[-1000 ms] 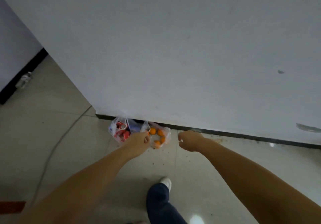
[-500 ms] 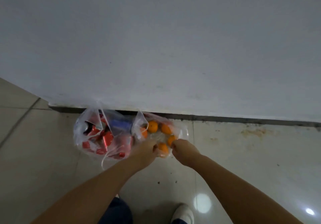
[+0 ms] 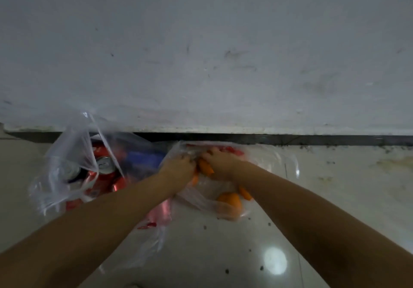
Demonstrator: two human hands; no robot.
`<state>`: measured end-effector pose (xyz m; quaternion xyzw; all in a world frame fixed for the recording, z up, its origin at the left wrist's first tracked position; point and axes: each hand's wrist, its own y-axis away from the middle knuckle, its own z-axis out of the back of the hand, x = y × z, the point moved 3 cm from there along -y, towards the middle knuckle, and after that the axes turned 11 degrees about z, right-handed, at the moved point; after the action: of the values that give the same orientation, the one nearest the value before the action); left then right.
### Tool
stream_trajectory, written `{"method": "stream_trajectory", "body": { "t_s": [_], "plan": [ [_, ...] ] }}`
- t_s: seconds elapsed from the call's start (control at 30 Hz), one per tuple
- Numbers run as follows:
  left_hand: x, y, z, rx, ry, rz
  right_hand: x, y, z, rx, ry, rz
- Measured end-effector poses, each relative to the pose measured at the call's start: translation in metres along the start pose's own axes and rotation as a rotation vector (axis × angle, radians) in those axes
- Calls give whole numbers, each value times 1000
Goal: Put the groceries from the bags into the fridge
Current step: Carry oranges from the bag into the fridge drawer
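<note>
red cans (image 3: 105, 179), orange fruit (image 3: 230, 202), clear bags (image 3: 67, 153), white wall (image 3: 201, 53)

The scene is dimly and evenly lit, with a cool grey cast over the white wall (image 3: 201, 53). A round glare spot (image 3: 275, 260) is thrown onto the glossy tiled floor (image 3: 335, 187) near the lower edge, so an overhead lamp is suggested. Small highlights are caught on the clear plastic bag of cans (image 3: 67, 158) at the left. Motion blur is seen across the bag of oranges (image 3: 230, 202), the left hand (image 3: 178, 167) and the right hand (image 3: 220, 159). Both forearms are rendered dark and soft. Wide-angle bowing is noticed along the black skirting (image 3: 312, 139), and fine detail is lost throughout.
</note>
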<state>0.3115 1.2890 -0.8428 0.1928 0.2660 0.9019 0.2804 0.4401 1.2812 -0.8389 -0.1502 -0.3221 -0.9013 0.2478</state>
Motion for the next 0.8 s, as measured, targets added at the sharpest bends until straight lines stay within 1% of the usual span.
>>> {"method": "stream_trajectory", "body": {
  "t_s": [0.07, 0.13, 0.17, 0.23, 0.3, 0.33, 0.4, 0.5, 0.53, 0.6, 0.67, 0.7, 0.73, 0.8],
  "plan": [
    [-4, -2, -8, 53, 24, 25, 1, -3, -7, 45, 76, -44],
    [-5, -6, -13, 25, 36, 28, 0, -8, -15, 27, 155, -61],
    [-5, -7, -15, 19, 7, 16, -2, -10, -16, 0, 173, -61],
    [-6, -9, -18, 2, 5, -11, -5, -10, -19, -34, 155, -45],
    [-4, -10, -12, -23, 115, -2, -7, -3, -22, -45, 128, -45],
    [-3, -10, -6, -53, 134, 1, -6, 2, -23, -50, 125, -54],
    [-5, -10, 1, -114, 55, -26, -8, 12, -25, -93, 114, -54],
    [-21, -13, -6, -161, -116, -173, -13, 24, -23, -156, 151, -3],
    [-25, -14, -9, -159, -144, -187, -16, 26, -21, -159, 161, 9],
    [-28, -14, -16, -94, -240, -159, -22, 28, -15, -144, 144, 3],
    [-27, -11, -19, -4, -351, -52, -24, 27, -13, -133, 105, -8],
    [-25, -10, -18, 16, -371, -15, -23, 26, -13, -131, 97, -9],
    [-23, -9, -16, 17, -365, 0, -22, 26, -14, -123, 102, -11],
    [-16, -7, -9, -32, -265, -31, -19, 26, -19, -99, 141, -16]
  ]
}}
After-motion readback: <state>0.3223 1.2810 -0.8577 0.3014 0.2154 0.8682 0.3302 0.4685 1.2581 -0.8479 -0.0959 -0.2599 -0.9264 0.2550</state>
